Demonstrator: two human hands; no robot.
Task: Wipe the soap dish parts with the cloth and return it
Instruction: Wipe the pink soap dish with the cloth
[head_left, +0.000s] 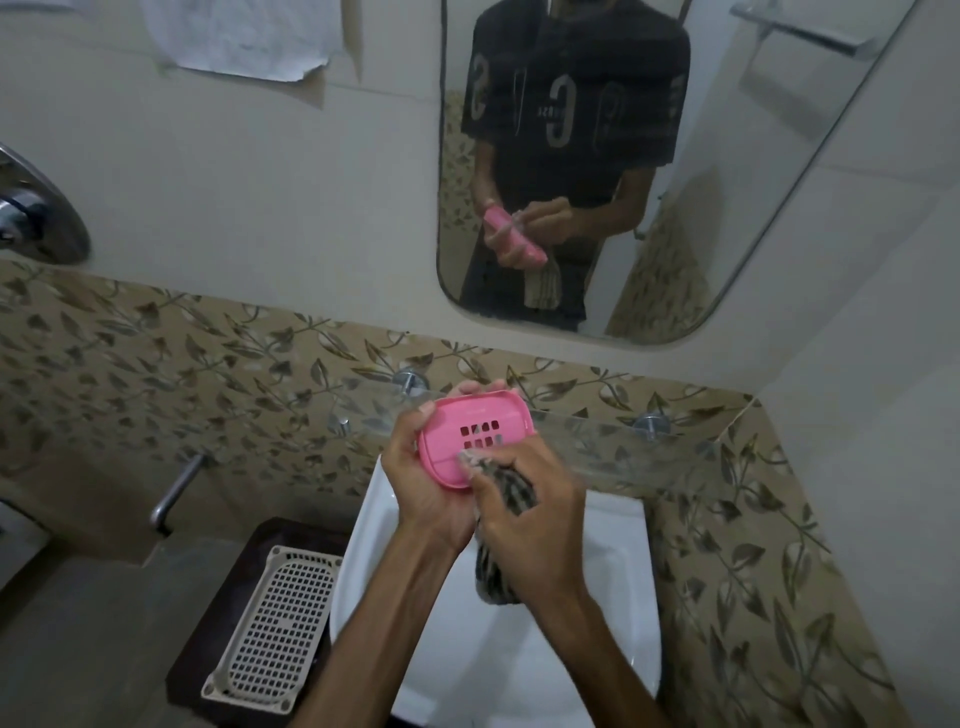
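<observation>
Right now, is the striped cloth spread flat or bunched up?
Bunched up: the striped cloth is wadded in the right hand, its tail hanging below toward the sink.

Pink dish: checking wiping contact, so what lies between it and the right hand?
Head view: the striped cloth, gripped by the right hand, presses on the pink dish.

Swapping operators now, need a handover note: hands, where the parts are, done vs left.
Left hand: holds the pink soap dish part above the white basin, slotted face toward the camera.
Right hand: grips the striped cloth, pressing it on the part's lower edge.
White grid tray: lies left of the basin.
Done: wiping under way.
Left: finish wiping, return the dish.
</observation>
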